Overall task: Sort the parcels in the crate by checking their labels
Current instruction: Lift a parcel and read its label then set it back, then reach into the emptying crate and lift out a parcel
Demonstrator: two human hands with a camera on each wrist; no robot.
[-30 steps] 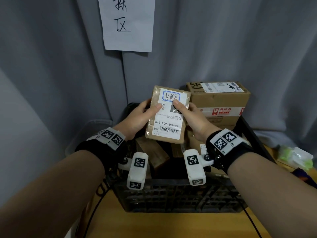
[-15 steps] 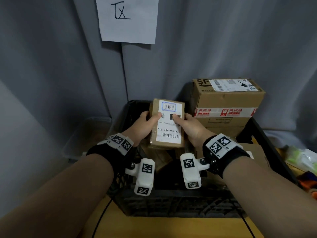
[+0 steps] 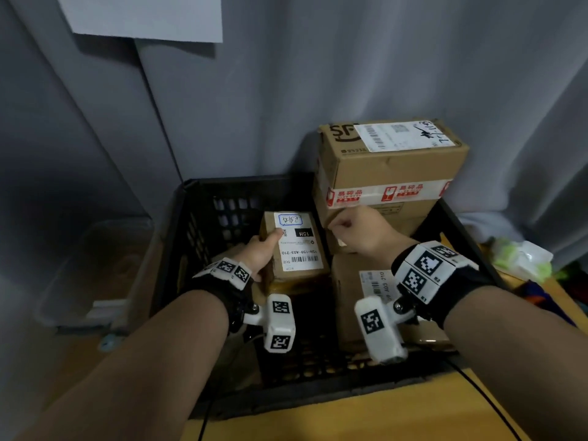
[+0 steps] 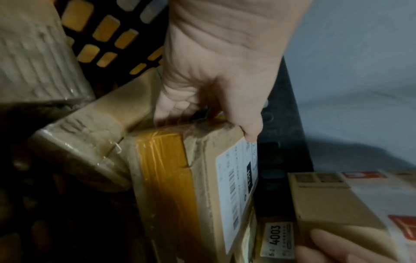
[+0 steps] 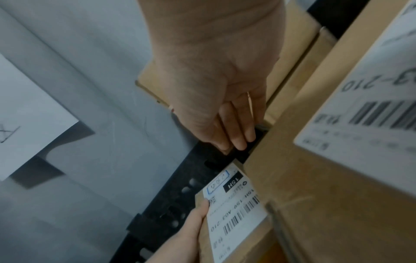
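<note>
A black plastic crate (image 3: 241, 183) on the table holds several brown parcels. My left hand (image 3: 264, 249) grips a small brown parcel (image 3: 299, 246) by its left edge, thumb on its white label, low inside the crate at the back left. The left wrist view shows that hand (image 4: 213, 89) curled round the parcel (image 4: 202, 178). My right hand (image 3: 356, 227) is off the parcel, just to its right, fingers loosely bent against a tape-banded carton (image 3: 381, 198). It holds nothing in the right wrist view (image 5: 213, 89), where the small parcel (image 5: 236, 222) lies below it.
A tall SF carton (image 3: 391, 160) tops the stack at the crate's back right. A labelled parcel (image 3: 350, 288) lies at the front right. A clear plastic bin (image 3: 95, 265) sits left of the crate, a green and white packet (image 3: 521, 259) to the right. A grey curtain (image 3: 318, 74) hangs behind.
The small parcel has come down from in front of me into the crate. My right hand has let go of it and moved right; the left still holds it.
</note>
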